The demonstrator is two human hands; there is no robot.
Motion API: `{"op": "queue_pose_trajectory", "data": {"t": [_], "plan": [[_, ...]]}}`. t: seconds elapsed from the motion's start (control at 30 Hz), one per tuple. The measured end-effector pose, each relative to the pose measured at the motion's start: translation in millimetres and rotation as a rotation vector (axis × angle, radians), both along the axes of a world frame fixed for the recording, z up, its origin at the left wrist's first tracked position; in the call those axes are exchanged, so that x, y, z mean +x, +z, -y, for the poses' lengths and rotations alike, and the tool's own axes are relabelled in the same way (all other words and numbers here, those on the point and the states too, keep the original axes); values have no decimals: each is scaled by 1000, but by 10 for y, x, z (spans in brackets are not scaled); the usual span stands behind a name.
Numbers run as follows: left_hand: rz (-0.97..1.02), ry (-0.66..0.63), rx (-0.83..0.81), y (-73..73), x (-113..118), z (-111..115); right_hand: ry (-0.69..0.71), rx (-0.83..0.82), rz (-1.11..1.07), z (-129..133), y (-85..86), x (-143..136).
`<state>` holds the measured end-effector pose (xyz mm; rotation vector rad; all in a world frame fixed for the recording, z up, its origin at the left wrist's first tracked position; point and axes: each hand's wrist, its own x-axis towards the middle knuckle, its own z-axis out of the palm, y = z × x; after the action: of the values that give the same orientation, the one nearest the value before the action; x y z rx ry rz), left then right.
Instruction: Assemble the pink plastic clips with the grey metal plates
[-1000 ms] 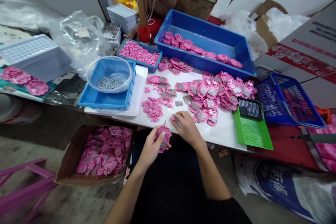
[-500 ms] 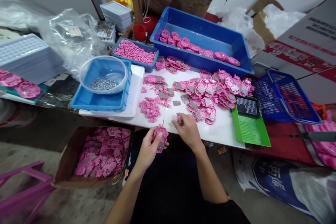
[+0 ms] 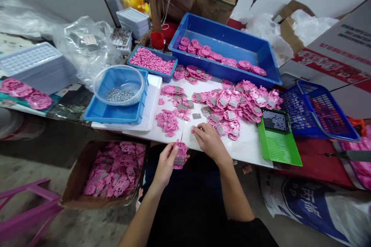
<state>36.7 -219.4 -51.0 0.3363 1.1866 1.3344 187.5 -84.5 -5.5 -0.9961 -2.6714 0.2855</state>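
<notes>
The left hand [image 3: 165,161] is curled around a pink part [image 3: 180,155], fingers and thumb closed on its left edge. The part sits just off the near edge of the white surface [image 3: 249,144], over the person's lap, its long axis running roughly up and down in view and its open face turned up. A grey plate shows inside its lower half.

The right hand [image 3: 209,141] rests on the surface just right of the part and slightly beyond it. Its fingers are bent down, the tips pressed to the board near a small pink piece [image 3: 193,131]; whether they have pinched anything I cannot tell, since the fingertips cover what lies under them.

So the held part lies down and to the left of the right hand, close by but not touching it. The right hand is the nearer one to the loose stock: a grey plate [image 3: 196,116] lies just beyond its fingertips, a scatter of small pink clips [image 3: 167,120] lies beyond and to the left, and the heap of pink shells [image 3: 240,102] spreads beyond and to the right, its nearest pieces just beside the knuckles.

A cardboard box [image 3: 75,179] of pink parts stands below the surface's edge, left of the left hand.
</notes>
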Motion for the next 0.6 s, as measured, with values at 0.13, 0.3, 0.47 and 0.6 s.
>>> {"op": "queue_pose_trajectory", "data": {"t": [0.13,0.3,0.47,0.6], "plan": [[-36,60,-8,-66,32,7,30,-1,-7,55,43,-6],[-145,140,-24,-60,44,43,100,-97,-331,373,4,-53],[-332,33,61,103,47,54,81,-1,-400,641,-77,-109],[-433,-54,102,188,19,66,81,0,-454,709,-172,-82]]}}
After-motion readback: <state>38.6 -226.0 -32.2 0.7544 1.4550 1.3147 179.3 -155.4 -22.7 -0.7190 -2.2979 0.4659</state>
